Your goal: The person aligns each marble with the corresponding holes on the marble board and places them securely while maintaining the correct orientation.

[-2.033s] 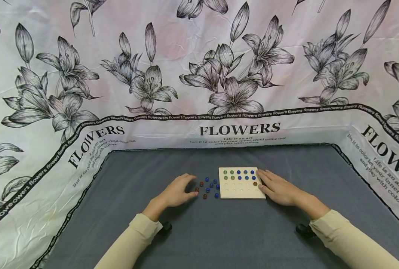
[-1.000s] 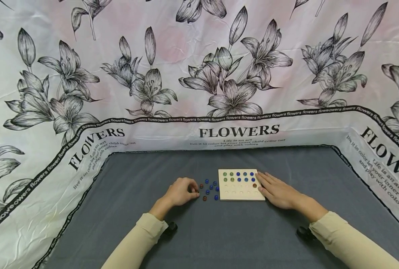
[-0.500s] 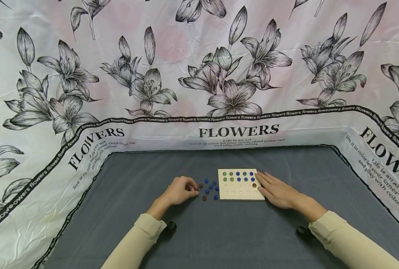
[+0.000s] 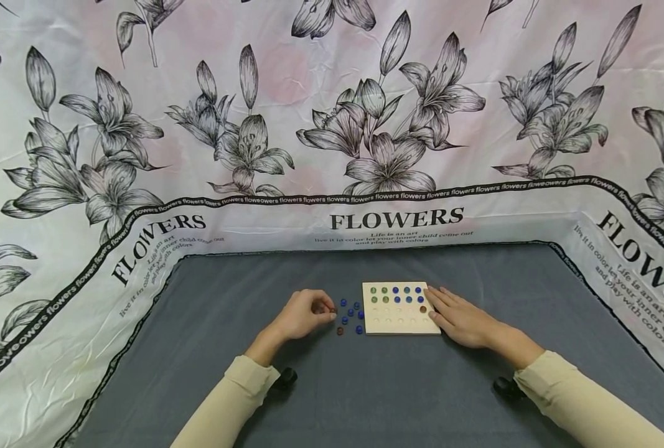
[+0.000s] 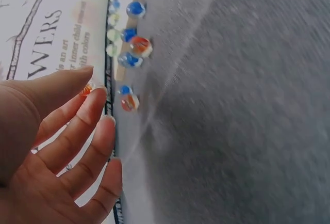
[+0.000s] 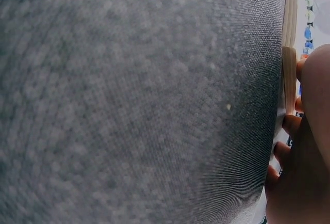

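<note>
Left hand (image 4: 303, 316), lower centre of the frame: thumb and fingertips nearly together, pinching one clear glass marble with orange-red swirls (image 5: 86, 89). Just right, on the grey cloth-covered desk (image 4: 320, 398): loose blue glass marbles (image 4: 351, 312), one red-brown glass marble (image 4: 340, 331) below. Right of centre: pale rectangular wooden board (image 4: 406, 315), upper two rows holding green glass marbles (image 4: 384, 300) and seated blue glass marbles (image 4: 397, 300); brown glass marble (image 4: 423, 309) ends row three. Right hand (image 4: 462, 318): fingers straight, grasping nothing, resting on the board's right edge.
</note>
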The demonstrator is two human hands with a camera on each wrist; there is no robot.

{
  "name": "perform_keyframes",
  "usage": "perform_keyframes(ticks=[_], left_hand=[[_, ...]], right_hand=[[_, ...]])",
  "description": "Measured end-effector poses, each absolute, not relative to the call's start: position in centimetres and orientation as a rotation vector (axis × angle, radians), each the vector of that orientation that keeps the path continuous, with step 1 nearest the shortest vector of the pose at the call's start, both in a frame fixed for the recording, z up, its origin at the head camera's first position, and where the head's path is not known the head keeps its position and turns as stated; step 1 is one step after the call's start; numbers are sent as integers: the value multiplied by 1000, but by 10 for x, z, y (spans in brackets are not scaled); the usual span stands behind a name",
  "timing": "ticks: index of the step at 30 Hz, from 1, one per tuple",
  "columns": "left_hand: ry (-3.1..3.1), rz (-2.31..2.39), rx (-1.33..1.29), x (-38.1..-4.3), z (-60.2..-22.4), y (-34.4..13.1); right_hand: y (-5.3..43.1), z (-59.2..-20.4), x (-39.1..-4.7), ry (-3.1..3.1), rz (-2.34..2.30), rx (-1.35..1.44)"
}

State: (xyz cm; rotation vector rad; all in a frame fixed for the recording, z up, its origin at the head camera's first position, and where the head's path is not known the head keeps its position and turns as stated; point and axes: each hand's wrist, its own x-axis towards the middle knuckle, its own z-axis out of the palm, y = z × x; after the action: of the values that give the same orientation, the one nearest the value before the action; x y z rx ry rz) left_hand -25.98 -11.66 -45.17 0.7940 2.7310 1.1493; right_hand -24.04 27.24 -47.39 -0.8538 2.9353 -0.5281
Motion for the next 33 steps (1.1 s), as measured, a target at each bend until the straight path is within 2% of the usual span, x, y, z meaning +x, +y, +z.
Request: perform_keyframes(ticks=[33], left_hand=[[2598, 1217, 1016, -264, -431, -40]], right_hand=[[272, -474, -239, 2919, -547, -808]])
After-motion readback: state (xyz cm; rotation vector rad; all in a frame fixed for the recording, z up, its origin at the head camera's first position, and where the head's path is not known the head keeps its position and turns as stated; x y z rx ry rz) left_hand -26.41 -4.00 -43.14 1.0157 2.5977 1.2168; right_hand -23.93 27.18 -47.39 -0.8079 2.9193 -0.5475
